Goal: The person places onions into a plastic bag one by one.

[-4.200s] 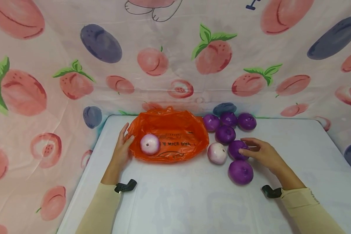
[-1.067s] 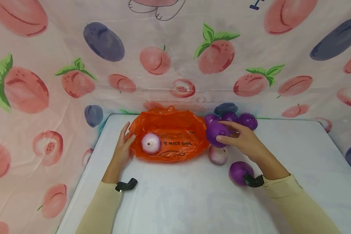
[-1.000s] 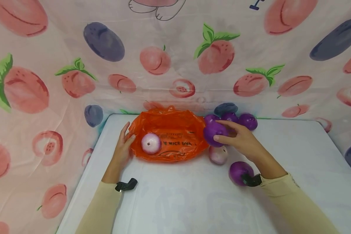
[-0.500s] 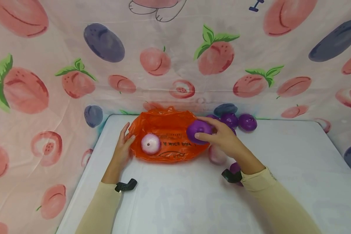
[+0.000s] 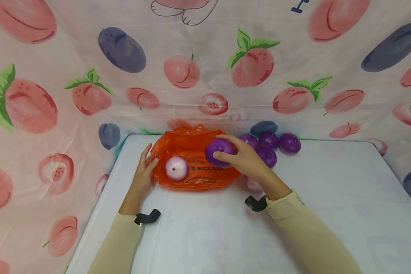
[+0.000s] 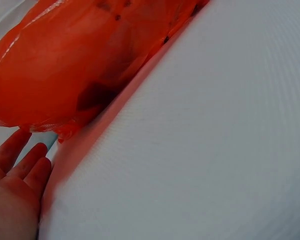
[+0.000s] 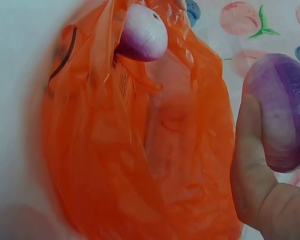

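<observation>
My right hand [image 5: 248, 161] holds a purple onion [image 5: 216, 147] between thumb and fingers, over the right part of an orange plastic bag [image 5: 195, 185]. In the right wrist view this onion [image 7: 282, 112] shows a pale side with a purple band, beside the bag's open mouth. One pale onion [image 5: 176, 168] lies inside the bag at its left end. At the bag's left edge rests my left hand [image 5: 144, 177], fingers extended; the left wrist view has its fingertips [image 6: 22, 135] right at the plastic [image 6: 55, 75].
Several purple onions [image 5: 268, 140] sit in a cluster right of the bag, against the fruit-patterned cloth wall [image 5: 205, 45]. A pale onion [image 5: 251, 184] is partly hidden by my right wrist. White cloth covers the table [image 5: 198, 228].
My right hand has gripped a purple onion from the row at right, lifted it and carried it left over the bag. My left hand has stayed at the bag's edge.
</observation>
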`<action>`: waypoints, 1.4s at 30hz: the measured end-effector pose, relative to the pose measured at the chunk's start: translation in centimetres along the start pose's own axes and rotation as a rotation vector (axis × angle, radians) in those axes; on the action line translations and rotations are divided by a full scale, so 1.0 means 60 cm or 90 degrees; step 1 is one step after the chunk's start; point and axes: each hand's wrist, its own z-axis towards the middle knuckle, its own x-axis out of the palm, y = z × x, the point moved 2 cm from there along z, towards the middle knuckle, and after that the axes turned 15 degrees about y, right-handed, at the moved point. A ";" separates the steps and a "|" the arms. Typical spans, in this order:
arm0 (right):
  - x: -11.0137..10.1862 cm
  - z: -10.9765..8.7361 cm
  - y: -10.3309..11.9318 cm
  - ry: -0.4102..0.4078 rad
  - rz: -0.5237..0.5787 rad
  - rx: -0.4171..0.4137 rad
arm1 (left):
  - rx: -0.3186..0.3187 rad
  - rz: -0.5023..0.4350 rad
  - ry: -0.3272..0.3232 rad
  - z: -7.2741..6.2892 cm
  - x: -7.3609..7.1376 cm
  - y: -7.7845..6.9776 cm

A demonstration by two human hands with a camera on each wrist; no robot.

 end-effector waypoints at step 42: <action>0.125 0.112 0.014 0.046 0.103 -0.078 | -0.002 0.000 0.005 -0.001 -0.001 -0.001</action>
